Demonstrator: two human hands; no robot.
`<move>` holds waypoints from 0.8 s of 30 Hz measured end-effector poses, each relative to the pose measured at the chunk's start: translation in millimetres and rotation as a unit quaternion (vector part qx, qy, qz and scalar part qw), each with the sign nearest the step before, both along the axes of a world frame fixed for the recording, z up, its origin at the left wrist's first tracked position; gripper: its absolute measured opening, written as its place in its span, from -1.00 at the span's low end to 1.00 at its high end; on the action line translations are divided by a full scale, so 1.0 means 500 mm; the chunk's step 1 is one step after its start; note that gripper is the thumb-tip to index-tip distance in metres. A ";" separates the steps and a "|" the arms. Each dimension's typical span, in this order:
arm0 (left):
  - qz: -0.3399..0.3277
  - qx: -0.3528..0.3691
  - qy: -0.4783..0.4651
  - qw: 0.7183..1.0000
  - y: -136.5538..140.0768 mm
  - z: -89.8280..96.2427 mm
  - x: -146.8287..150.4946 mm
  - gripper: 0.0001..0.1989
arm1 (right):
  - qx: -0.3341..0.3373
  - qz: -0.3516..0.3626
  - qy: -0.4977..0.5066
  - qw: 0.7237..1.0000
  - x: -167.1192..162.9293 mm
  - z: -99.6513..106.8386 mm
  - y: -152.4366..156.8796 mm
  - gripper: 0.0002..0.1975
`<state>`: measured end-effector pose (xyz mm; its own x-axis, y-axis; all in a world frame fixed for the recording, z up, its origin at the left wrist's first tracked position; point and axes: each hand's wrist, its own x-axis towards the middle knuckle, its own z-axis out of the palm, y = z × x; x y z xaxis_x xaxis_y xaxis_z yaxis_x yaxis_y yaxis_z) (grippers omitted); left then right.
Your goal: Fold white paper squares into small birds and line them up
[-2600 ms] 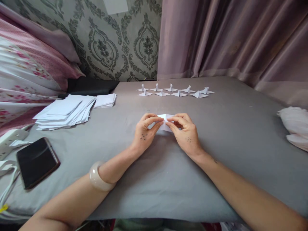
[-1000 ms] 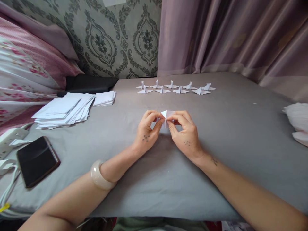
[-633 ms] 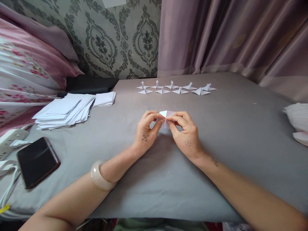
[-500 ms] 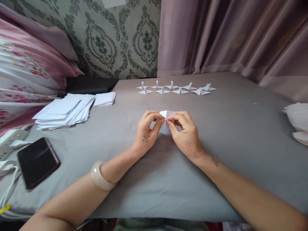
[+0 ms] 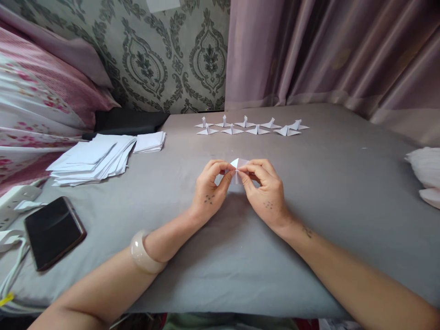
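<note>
Between both hands is a small piece of folded white paper [image 5: 239, 162], creased down its middle. My left hand [image 5: 211, 185] pinches it from the left with thumb and forefinger. My right hand [image 5: 264, 190] pinches it from the right, and the fingertips of both hands nearly meet at the crease. Fingers cover much of the paper's sides. Beyond the hands, several folded white paper figures [image 5: 257, 130] stand in two rows with pointed sides spread out.
A grey cloth [image 5: 192, 284] covers the table. At the left lie a stack of white paper [image 5: 89, 158], a smaller stack [image 5: 149, 142], a phone [image 5: 55, 233] and a white power strip [image 5: 13, 201]. Crumpled white material [image 5: 426, 169] sits at the right edge.
The upper part of the folded paper has drawn in slightly and looks more pointed between the fingers. Both hands stay almost in place.
</note>
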<state>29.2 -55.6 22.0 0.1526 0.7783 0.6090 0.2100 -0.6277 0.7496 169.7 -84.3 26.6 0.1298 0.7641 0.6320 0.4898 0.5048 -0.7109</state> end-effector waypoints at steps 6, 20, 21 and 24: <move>-0.017 0.000 0.009 1.000 -0.005 0.006 0.001 -0.94 | 0.010 0.013 -0.007 1.000 -0.001 -0.001 0.000 -0.89; 0.017 -0.009 0.082 0.996 -0.005 0.014 -0.004 -0.97 | 0.000 0.042 -0.013 0.999 0.009 0.001 0.005 -0.91; 0.019 -0.004 0.084 0.996 -0.005 0.015 -0.004 -0.97 | 0.000 0.044 -0.012 0.999 0.009 0.001 0.005 -0.91; 0.030 0.005 0.083 0.996 -0.006 0.017 -0.003 -0.97 | 0.000 0.046 0.012 0.999 0.010 0.003 0.005 -0.92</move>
